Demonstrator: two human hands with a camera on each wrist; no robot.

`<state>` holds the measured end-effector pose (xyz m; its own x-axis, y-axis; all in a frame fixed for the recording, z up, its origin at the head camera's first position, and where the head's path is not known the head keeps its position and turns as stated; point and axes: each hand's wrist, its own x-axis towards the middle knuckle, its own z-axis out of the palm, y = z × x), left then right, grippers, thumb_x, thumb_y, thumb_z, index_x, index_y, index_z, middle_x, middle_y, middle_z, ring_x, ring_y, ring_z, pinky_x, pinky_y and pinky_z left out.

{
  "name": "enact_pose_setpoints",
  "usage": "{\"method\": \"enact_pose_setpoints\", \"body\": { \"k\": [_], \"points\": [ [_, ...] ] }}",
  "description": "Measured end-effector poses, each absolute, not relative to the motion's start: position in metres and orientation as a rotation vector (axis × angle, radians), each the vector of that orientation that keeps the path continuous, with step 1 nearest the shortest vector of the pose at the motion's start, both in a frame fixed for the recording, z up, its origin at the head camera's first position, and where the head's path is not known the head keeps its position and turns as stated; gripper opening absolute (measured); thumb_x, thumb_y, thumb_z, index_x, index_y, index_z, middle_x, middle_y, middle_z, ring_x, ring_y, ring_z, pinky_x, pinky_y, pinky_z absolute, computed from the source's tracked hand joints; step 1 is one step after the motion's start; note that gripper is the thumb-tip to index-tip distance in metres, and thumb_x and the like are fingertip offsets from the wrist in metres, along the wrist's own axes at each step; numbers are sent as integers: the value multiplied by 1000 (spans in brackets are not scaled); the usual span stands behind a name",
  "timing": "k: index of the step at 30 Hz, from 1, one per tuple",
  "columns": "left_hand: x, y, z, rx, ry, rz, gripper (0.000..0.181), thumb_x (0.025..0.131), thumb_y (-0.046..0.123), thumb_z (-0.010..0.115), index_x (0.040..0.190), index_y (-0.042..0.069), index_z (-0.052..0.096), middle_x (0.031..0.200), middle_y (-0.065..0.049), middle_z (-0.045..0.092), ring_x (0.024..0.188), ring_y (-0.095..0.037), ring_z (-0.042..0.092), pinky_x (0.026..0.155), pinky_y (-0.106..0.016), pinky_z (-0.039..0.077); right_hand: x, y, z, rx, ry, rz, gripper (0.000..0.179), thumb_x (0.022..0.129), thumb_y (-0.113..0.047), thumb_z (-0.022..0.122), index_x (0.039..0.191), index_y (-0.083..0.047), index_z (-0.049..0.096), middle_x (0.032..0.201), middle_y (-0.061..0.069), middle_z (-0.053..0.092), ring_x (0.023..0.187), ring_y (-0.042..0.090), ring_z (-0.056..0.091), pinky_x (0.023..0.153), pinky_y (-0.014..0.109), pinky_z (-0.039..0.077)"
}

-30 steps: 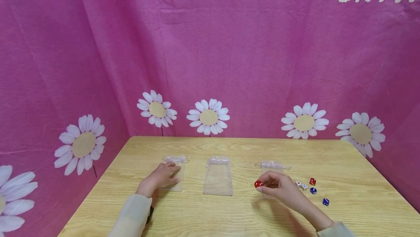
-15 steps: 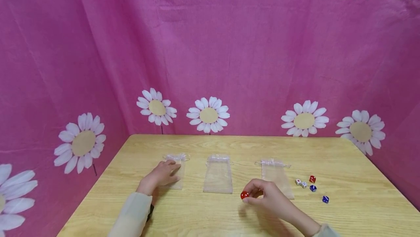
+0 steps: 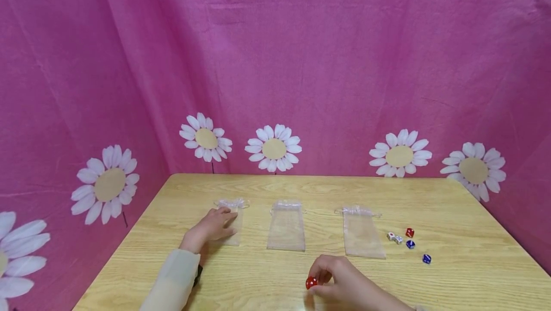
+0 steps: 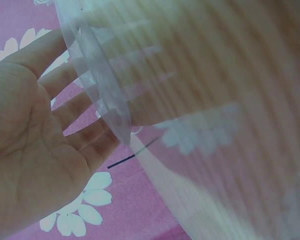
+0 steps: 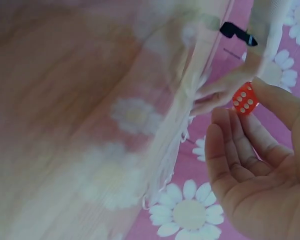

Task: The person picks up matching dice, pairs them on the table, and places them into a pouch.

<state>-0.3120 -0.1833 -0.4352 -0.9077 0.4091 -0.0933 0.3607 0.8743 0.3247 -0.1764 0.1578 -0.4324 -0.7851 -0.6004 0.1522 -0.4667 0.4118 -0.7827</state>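
Between thumb and fingertips my right hand (image 3: 344,284) pinches a red die (image 3: 311,283), low over the front part of the wooden table. The right wrist view shows white pips on the held die (image 5: 245,99). My left hand (image 3: 211,226) lies across the left sheer drawstring bag (image 3: 234,239), fingers extended and covering much of it. A second flat bag (image 3: 286,228) lies in the middle, and a third bag (image 3: 363,235) lies to the right, behind my right hand. All three have gathered tops pointing to the back.
Right of the third bag lie a loose red die (image 3: 410,232), two white dice (image 3: 398,239), a blue die (image 3: 411,244) and another blue die (image 3: 426,259) nearer the front. A pink curtain (image 3: 336,72) with daisies hangs behind the table (image 3: 327,189).
My right hand has moved left and toward the front edge with the red die, uncovering the right bag. The left hand keeps its place on the left bag.
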Motion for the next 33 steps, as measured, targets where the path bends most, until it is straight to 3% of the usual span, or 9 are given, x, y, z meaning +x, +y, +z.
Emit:
{"method": "enact_pose_setpoints", "body": {
  "k": [5,16,23,33],
  "points": [
    [-311,-183,-435,585,2882,470,52,94,20,65,139,1,51,146,-25,44,134,-46,39,112,-57,35,-170,153,-429,-910,2486,-1146,12,88,-24,73,88,-14,67,84,-12,61,73,-8,52,64,14,49],
    [-311,-183,-435,565,2876,471,52,94,20,65,140,2,51,147,-24,44,135,-45,38,112,-58,35,-167,150,-443,-1298,2759,-545,10,84,-19,76,83,-15,67,77,-11,56,68,-10,39,58,8,39],
    [-310,-183,-435,552,2871,481,52,94,20,65,140,2,51,147,-24,44,135,-45,38,112,-58,34,-167,149,-446,-1342,2776,-475,13,78,-12,77,82,-14,66,75,-11,55,66,-10,39,58,6,38],
    [-310,-184,-435,583,2869,463,51,95,20,64,139,0,51,148,-26,42,135,-47,37,111,-58,36,-165,150,-447,-1298,2765,-508,10,81,-10,74,85,-15,67,79,-10,58,70,-9,44,60,9,43]
  ]
}}
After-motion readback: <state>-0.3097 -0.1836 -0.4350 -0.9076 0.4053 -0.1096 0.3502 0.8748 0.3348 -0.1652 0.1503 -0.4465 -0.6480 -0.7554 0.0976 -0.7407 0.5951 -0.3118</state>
